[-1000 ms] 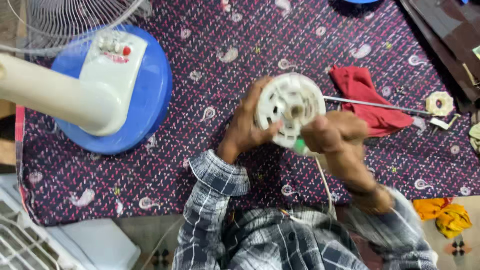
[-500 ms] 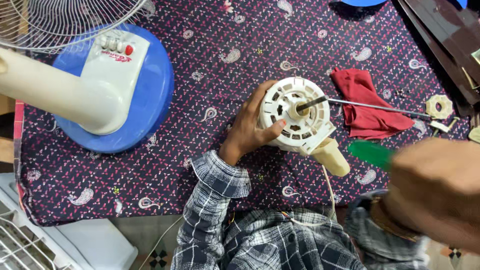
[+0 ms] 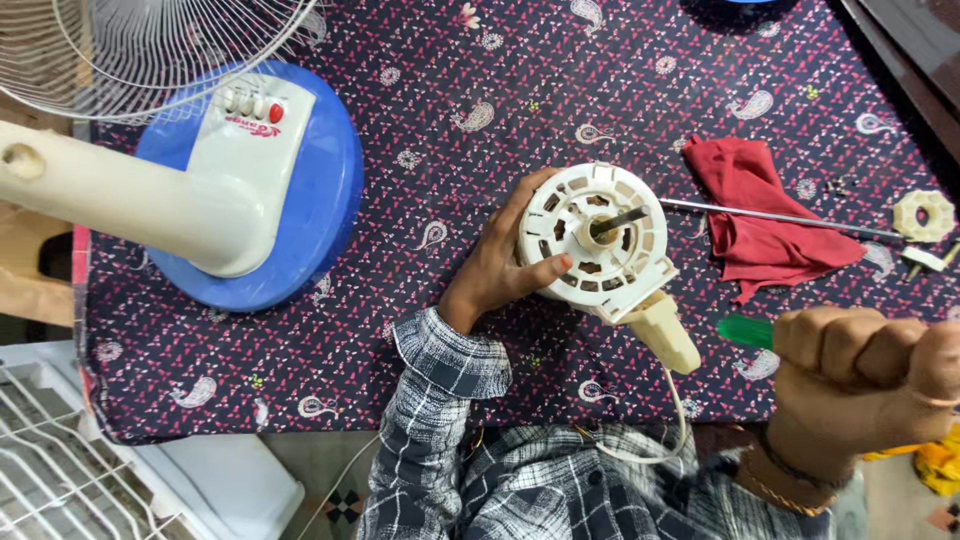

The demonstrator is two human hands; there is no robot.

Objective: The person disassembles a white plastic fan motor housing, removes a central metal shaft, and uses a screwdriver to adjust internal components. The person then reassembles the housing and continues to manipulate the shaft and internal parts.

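Covering the whole table is a dark cloth [image 3: 560, 80] with tiny pink and white shapes on it. At the far left lies a big fan — its round blue base [image 3: 330, 190] sits flat and its cream pole [image 3: 110, 190] runs off to the left, under the wire cage [image 3: 150, 50]. A red rag [image 3: 760, 220] lies to the right, with a thin metal rod [image 3: 790, 217] across it and a small cream gear piece [image 3: 925, 215] at the rod's right end.

In the middle is the white fan motor [image 3: 595, 245]. Its round vented face looks up, and its short metal shaft pokes up and a bit to the right. Its long way runs from the far left down to the near right, where a cream neck sticks out with a white wire [image 3: 672, 425] curling toward the person.

The left hand [image 3: 500, 270] is clamped on the motor's left side, thumb pressed on the front rim. The right hand [image 3: 865, 375] is a tight fist around a green tool handle [image 3: 745, 332], near and right of the motor, not touching it.

A second ago both hands were on the motor — now the right one has pulled away with the tool.
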